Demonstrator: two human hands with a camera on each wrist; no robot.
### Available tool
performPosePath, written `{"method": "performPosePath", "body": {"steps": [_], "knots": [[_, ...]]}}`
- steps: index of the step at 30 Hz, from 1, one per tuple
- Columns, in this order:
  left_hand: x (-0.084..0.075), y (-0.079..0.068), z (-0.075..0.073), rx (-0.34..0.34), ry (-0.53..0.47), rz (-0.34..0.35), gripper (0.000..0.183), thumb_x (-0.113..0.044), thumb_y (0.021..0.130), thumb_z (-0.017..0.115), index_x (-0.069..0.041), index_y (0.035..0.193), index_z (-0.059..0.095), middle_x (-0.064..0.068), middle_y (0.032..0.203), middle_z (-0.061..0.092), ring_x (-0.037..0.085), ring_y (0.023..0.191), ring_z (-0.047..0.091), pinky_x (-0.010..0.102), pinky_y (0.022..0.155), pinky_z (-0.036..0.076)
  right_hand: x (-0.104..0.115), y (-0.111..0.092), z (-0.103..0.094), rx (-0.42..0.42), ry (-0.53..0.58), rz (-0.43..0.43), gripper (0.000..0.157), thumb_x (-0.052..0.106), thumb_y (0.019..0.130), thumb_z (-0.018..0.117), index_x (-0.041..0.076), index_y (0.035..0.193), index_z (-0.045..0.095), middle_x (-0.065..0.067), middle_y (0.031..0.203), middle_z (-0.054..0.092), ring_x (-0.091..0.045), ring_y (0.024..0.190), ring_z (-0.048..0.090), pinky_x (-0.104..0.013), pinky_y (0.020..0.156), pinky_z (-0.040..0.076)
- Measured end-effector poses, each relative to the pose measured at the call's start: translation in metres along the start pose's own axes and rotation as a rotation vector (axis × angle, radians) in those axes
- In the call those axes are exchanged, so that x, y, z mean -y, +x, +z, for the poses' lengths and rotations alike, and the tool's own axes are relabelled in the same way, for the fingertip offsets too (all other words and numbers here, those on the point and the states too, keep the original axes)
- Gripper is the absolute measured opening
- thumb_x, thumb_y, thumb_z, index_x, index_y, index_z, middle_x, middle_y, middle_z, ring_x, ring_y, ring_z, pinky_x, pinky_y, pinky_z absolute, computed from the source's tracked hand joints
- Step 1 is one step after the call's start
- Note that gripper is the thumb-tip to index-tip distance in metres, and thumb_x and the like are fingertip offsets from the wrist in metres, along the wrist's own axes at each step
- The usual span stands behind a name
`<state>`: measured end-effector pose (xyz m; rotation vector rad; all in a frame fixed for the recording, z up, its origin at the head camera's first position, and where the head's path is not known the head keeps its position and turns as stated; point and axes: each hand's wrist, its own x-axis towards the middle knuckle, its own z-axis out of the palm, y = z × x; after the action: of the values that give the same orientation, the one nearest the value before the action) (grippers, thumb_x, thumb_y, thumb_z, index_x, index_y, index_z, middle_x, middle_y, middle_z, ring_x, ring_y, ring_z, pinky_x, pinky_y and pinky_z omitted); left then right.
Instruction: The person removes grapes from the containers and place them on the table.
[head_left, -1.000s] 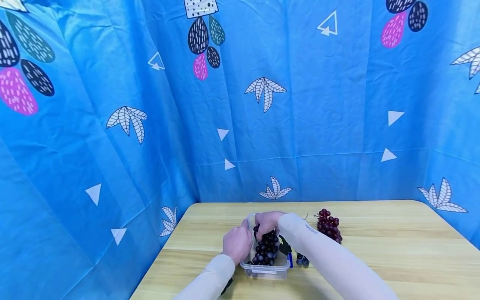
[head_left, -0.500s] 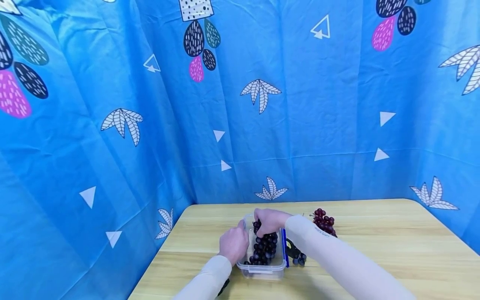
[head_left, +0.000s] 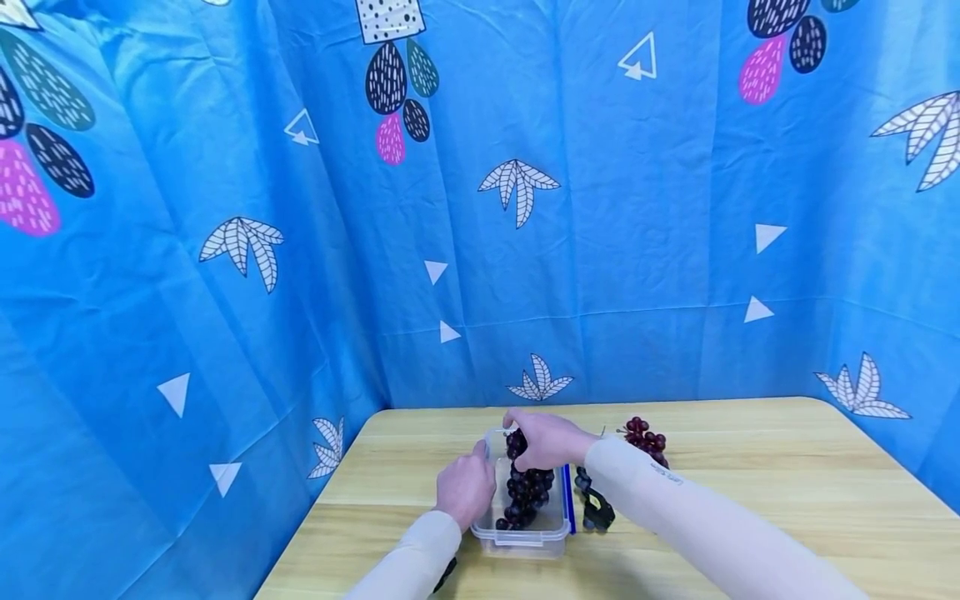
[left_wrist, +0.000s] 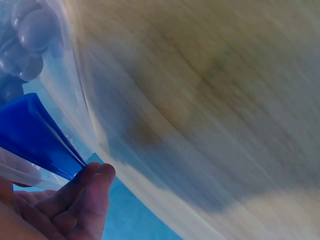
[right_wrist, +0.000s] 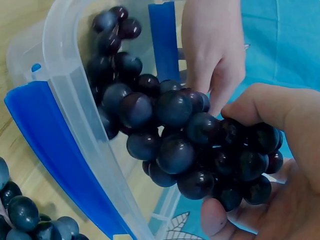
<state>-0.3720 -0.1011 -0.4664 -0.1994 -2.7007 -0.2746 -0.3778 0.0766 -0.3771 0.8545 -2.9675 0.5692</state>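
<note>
A bunch of dark purple grapes (head_left: 528, 493) lies lengthwise in a clear plastic container (head_left: 525, 543) with blue side flaps. My right hand (head_left: 551, 439) grips the bunch's far end; in the right wrist view the fingers and thumb curl round the grapes (right_wrist: 175, 152), which rise past the container's rim (right_wrist: 75, 95). At the container's left side my left hand (head_left: 465, 486) holds its wall. The left wrist view shows its fingers curled by a blue flap (left_wrist: 37, 135). The right forearm hides part of the table beyond it.
Another dark grape bunch (right_wrist: 25, 215) lies on the table right of the container. A red grape bunch (head_left: 645, 437) sits farther back on the right, partly behind the right sleeve. A blue patterned curtain (head_left: 480, 350) hangs behind the wooden table (head_left: 787, 483).
My right hand has moved slightly up and to the right, and the grapes' far end shows more beside it. The left hand stays at the container. The head view has shifted a little.
</note>
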Motion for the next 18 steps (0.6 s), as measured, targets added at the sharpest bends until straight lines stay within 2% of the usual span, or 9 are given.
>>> {"method": "performPosePath", "body": {"steps": [3, 6, 18], "knots": [[0.000, 0.000, 0.000, 0.005, 0.002, 0.000, 0.043, -0.029, 0.091, 0.047, -0.010, 0.129, 0.052, 0.012, 0.087, 0.069, 0.025, 0.067, 0.064, 0.039, 0.053, 0.048, 0.002, -0.004, -0.004, -0.034, -0.022, -0.011, 0.053, 0.030, 0.069, 0.076, 0.025, 0.117, 0.054, 0.004, 0.109, 0.062, -0.013, 0.090, 0.058, -0.034, 0.074, 0.048], [0.000, 0.000, -0.001, 0.009, 0.004, -0.002, 0.043, -0.030, 0.091, 0.047, -0.010, 0.129, 0.051, 0.013, 0.090, 0.069, 0.025, 0.069, 0.064, 0.040, 0.054, 0.049, 0.003, -0.008, -0.009, -0.059, -0.022, -0.018, 0.051, 0.031, 0.070, 0.074, 0.024, 0.118, 0.057, 0.003, 0.116, 0.061, -0.016, 0.098, 0.058, -0.037, 0.079, 0.049], [0.002, 0.000, 0.002, -0.015, -0.009, 0.006, 0.040, -0.027, 0.090, 0.050, -0.010, 0.126, 0.053, 0.014, 0.087, 0.069, 0.024, 0.063, 0.063, 0.039, 0.049, 0.048, 0.000, -0.024, -0.030, -0.148, 0.019, -0.015, 0.051, 0.028, 0.075, 0.071, 0.021, 0.122, 0.055, 0.002, 0.117, 0.060, -0.015, 0.097, 0.057, -0.036, 0.078, 0.048]]}}
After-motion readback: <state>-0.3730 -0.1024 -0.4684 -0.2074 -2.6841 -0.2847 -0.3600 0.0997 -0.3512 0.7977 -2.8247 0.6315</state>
